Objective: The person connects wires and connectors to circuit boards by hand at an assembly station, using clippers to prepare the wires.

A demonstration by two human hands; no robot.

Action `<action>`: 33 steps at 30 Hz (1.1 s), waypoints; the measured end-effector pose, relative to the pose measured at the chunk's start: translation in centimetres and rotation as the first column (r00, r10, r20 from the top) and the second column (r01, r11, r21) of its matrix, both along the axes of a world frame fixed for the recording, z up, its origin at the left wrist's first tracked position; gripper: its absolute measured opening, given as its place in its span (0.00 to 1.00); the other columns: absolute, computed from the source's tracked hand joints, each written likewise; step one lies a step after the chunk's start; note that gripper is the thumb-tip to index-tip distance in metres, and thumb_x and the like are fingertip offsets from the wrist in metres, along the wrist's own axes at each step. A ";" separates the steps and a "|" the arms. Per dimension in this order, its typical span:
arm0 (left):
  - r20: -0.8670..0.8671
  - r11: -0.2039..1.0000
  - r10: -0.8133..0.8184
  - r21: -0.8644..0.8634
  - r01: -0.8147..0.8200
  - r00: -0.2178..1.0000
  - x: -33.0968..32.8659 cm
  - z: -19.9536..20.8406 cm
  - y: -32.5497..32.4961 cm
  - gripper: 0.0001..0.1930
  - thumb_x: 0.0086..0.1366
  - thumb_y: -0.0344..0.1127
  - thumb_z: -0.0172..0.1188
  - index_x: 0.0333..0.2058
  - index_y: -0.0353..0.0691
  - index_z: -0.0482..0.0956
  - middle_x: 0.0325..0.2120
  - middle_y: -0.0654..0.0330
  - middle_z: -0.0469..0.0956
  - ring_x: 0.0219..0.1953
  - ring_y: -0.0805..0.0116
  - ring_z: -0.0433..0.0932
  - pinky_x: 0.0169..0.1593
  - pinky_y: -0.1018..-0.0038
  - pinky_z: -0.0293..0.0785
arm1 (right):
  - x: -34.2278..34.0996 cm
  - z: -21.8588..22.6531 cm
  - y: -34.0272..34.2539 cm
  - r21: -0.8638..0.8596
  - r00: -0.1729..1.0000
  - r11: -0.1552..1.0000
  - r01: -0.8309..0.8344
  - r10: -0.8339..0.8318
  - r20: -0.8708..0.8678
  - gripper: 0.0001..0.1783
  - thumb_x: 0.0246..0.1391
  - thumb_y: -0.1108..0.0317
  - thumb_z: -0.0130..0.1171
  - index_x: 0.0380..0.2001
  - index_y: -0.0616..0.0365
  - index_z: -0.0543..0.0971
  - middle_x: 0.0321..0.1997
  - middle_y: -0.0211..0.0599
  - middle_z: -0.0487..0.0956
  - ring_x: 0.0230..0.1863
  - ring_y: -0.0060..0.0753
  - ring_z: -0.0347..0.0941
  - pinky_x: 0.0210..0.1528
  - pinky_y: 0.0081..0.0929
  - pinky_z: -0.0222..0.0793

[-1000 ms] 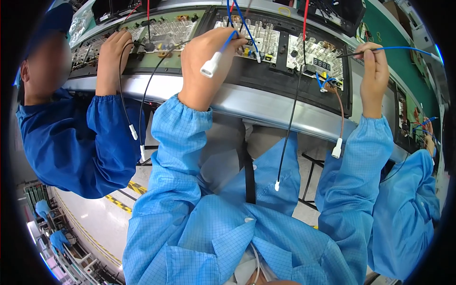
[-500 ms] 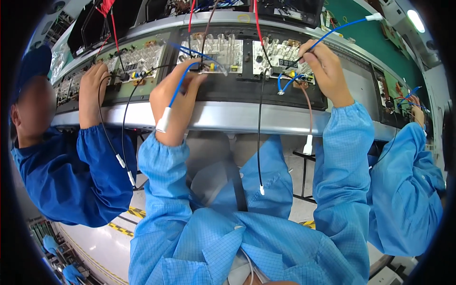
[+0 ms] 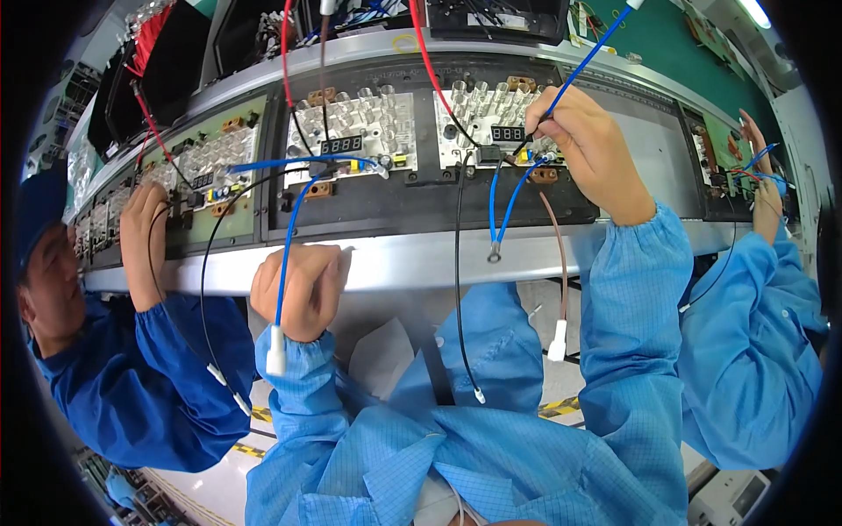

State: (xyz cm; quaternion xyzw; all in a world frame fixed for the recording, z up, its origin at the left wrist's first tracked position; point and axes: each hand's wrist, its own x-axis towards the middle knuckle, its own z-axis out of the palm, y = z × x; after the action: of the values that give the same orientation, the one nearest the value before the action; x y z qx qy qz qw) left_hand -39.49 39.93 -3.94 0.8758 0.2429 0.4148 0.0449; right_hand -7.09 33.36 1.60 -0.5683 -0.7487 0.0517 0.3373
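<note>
My right hand pinches a blue wire with a dark section at the fingertips, above the right part of a white circuit board with a small display. From that board hang a blue wire pair ending in a ring terminal, a brown wire and a black wire. My left hand is curled at the metal rail's front edge; whether it holds anything is hidden. Past it hangs a blue wire with a white connector, coming from the second white circuit board.
A metal rail runs along the dark fixture's front. At left, a co-worker's hand is by a green-framed board; another co-worker's hand works at far right. Red wires rise from the boards. Black trays stand behind.
My left hand has drawn back from the left board to the rail edge, its fingers curling. My right hand stays at the right board with the blue wire. The view has shifted somewhat.
</note>
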 end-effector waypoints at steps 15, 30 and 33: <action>-0.084 0.992 -0.039 0.113 0.049 0.996 -0.2 -1.1 0.9 0.07 0.55 0.29 0.52 0.29 0.36 0.78 0.26 0.55 0.80 0.30 0.62 0.78 0.37 0.72 0.73 | 1.2 -0.3 1.4 0.034 1.000 0.999 0.005 -0.004 -0.007 0.01 0.47 0.81 0.51 0.24 0.68 0.71 0.29 0.42 0.74 0.31 0.43 0.68 0.34 0.31 0.65; -0.091 0.998 -0.034 0.057 0.040 0.995 0.0 -0.7 0.8 0.06 0.55 0.27 0.53 0.30 0.36 0.78 0.27 0.54 0.80 0.29 0.62 0.76 0.36 0.73 0.71 | 1.2 -1.0 1.4 0.072 1.000 0.997 0.014 -0.016 0.021 0.01 0.46 0.81 0.51 0.26 0.67 0.71 0.29 0.41 0.74 0.32 0.42 0.70 0.34 0.30 0.66; -0.080 0.997 -0.033 0.061 0.038 0.996 0.0 -0.9 0.9 0.05 0.55 0.28 0.53 0.29 0.36 0.78 0.26 0.55 0.80 0.28 0.63 0.76 0.35 0.73 0.71 | 1.4 -1.2 1.4 -0.005 0.999 1.000 0.031 -0.031 -0.031 0.01 0.48 0.81 0.49 0.26 0.67 0.71 0.29 0.41 0.74 0.32 0.39 0.71 0.34 0.30 0.66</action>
State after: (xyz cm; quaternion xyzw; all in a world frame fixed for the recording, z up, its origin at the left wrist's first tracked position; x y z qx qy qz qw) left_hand -39.51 40.80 -4.83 0.8968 0.2155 0.3862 0.0152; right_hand -5.73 34.81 0.40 -0.5797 -0.7344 0.0569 0.3484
